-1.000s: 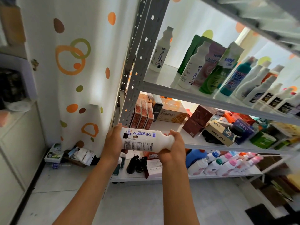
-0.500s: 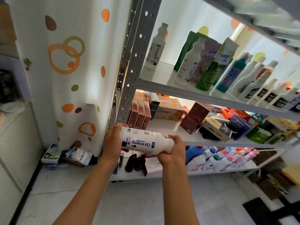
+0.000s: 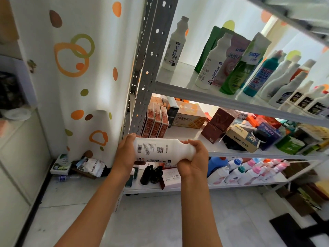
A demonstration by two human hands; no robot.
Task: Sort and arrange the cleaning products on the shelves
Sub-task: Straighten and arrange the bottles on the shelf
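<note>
**Both hands hold a white bottle sideways before the shelving**

Both hands share the grip on one white cleaner bottle (image 3: 161,151), held lying on its side in front of the metal shelving unit (image 3: 148,72), level with the edge of the middle shelf. The left hand (image 3: 125,155) cups the bottle's base end with thumb on top, and the right hand (image 3: 195,160) wraps its fingers round the neck end. The bottle's back label, with barcode and square code, faces the camera.

A curtain (image 3: 80,68) printed with orange and green rings and dots hangs left of the unit. On the upper shelf (image 3: 204,97) a matching white "Oil enemy" bottle (image 3: 175,45) stands upright by the post, apart from a second one (image 3: 211,63) that stands beside green and pink refill pouches (image 3: 238,57), a teal bottle (image 3: 259,76) and a row of white bottles (image 3: 292,90). The middle shelf carries three red boxes (image 3: 155,123) standing side by side, plus brown and tan cartons. The bottom shelf holds pink-capped white bottles (image 3: 249,171) and two black items (image 3: 151,174).
</note>
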